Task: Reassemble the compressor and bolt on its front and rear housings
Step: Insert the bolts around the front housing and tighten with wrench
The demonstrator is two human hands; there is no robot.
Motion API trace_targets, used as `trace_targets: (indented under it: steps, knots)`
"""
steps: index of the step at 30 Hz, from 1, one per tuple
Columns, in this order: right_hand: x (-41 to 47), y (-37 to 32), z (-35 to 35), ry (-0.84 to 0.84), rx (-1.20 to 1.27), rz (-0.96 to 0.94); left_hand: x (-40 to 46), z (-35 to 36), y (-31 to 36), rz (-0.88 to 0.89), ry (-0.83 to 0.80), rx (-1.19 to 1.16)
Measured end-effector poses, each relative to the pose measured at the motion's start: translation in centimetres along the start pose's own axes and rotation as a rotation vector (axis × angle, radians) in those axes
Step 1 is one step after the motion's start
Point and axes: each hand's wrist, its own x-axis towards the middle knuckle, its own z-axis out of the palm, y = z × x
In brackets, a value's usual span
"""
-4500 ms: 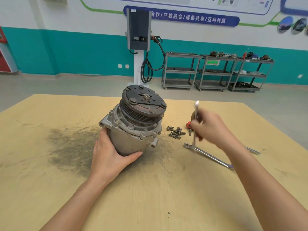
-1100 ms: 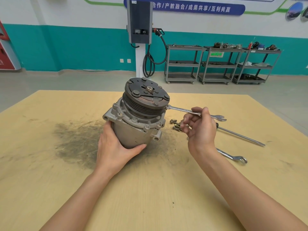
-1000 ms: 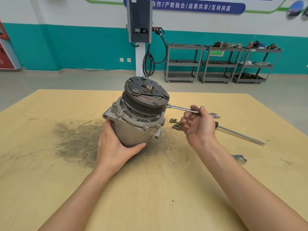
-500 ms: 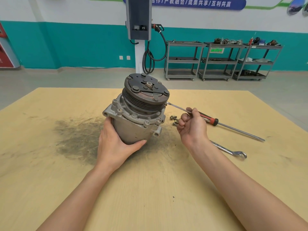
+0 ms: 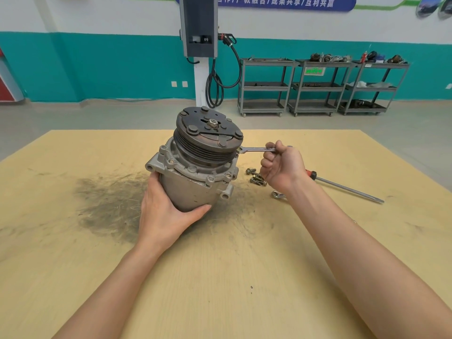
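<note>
Compressor point(image 5: 195, 172): tilted on the table point(image 5: 73, 265), pulley end up and leaning away, dark smudge spread on the wood beneath and to the left.
Left hand point(image 5: 166, 216): grip wrapped round the lower body, thumb across the near side.
Right hand point(image 5: 281, 167): grip curled tight on the wrench point(image 5: 256, 150).
Wrench: reaches leftward from the grip; ring end meets the front housing edge, tucked under the pulley rim.
Bolts point(image 5: 255, 178): loose cluster just below the right grip.
Screwdriver point(image 5: 347, 189): behind the right wrist, partly hidden.
Second wrench point(image 5: 276, 195): only one end visible under the right forearm.
</note>
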Motion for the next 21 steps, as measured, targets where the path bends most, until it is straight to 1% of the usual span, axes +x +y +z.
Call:
trace_targets:
  steps: [5, 8, 14, 18, 21]
  knots:
    - [0.8, -0.6, 0.4, -0.086, -0.051, 0.042, 0.1, 0.1, -0.1, 0.005, -0.004, -0.014]
    - [0.4, 0.4, 0.0, -0.089, -0.012, -0.008, 0.2, 0.1, -0.2, 0.005, -0.003, -0.021]
    - [-2.2, 3.7, -1.1, -0.013, 0.024, -0.325, 0.2, 0.1, -0.3, 0.010, 0.004, -0.028]
    - [-4.3, 4.9, -1.7, -0.026, -0.103, -0.512, 0.2, 0.1, -0.2, 0.009, 0.001, -0.032]
    - [-5.5, 5.5, -1.7, -0.032, -0.226, -0.608, 0.2, 0.1, -0.2, 0.007, 0.000, -0.030]
